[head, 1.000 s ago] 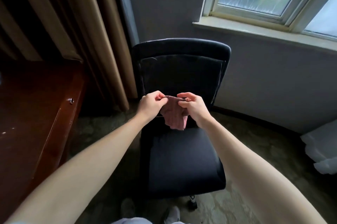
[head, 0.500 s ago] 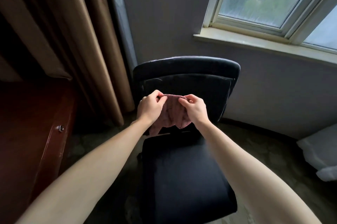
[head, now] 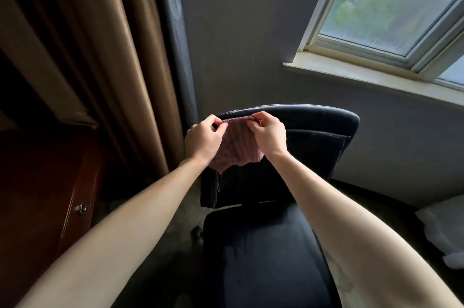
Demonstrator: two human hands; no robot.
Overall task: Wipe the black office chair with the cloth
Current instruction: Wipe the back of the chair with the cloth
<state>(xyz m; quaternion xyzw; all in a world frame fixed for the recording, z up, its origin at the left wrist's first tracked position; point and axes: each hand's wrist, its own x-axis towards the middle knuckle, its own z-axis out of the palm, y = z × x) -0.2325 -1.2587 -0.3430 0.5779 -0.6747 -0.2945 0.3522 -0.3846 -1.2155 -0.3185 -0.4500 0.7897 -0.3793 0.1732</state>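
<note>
From the head view, I had my left hand [head: 204,140] and my right hand [head: 269,135] raised side by side, each pinching the top edge of the pink cloth [head: 236,149] between thumb and fingertips. The cloth hung slack below that edge, its ragged bottom hem loose in front of the upper left part of the backrest. The black office chair [head: 276,182] stood in front of me, its seat near and its backrest far, towards the wall under the window [head: 391,6]. A brown curtain [head: 95,56] hung to the left, and a dark wooden cabinet [head: 50,194] sat near on the left. Whether the cloth touched the chair's top edge I could not tell; it looked close.

My judgement was that I was readying the cloth at the top of the backrest. To do that well, I thought I should fold it into a flat pad instead of a thin pinched strip, press it with a whole palm, and draw it across the top rail from left to right, then work downward in overlapping passes, steadying the chair with the free hand so it would not roll or swivel
</note>
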